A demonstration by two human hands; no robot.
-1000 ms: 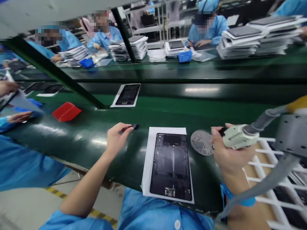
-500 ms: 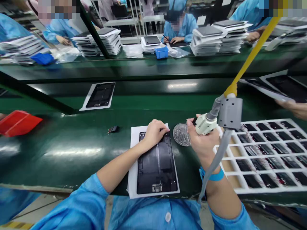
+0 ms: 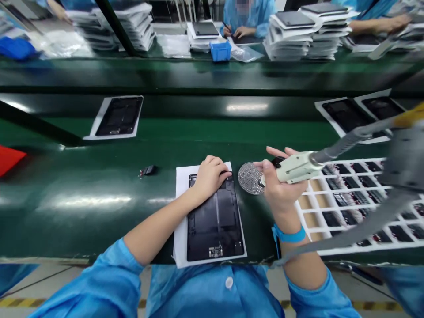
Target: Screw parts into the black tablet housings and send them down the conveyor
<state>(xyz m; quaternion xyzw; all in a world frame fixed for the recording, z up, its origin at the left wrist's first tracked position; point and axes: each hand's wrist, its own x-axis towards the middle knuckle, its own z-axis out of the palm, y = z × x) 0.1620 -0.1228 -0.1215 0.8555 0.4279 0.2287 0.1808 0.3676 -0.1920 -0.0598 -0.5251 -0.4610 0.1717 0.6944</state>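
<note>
A black tablet back shell [image 3: 215, 221] lies on a white sheet [image 3: 181, 229] on the green belt in front of me. My left hand [image 3: 209, 175] rests on the shell's top left corner, fingers curled and pressed together. My right hand [image 3: 281, 189] is wrapped round a pale electric screwdriver [image 3: 296, 166] with a grey hose, its tip over a round metal screw dish [image 3: 249, 178]. A small black part [image 3: 149, 170] lies loose on the belt to the left.
A white grid tray [image 3: 357, 207] of black parts sits at my right. More shells on sheets lie on the belt, one far left [image 3: 117, 116] and others far right [image 3: 347, 115]. A red bin [image 3: 8, 159] is at the left edge. People in blue work beyond stacked trays [image 3: 298, 31].
My left hand let go of the small black part on the belt and moved right onto the shell's top corner. The view swung right, showing the grid tray. The screwdriver tilted toward the dish.
</note>
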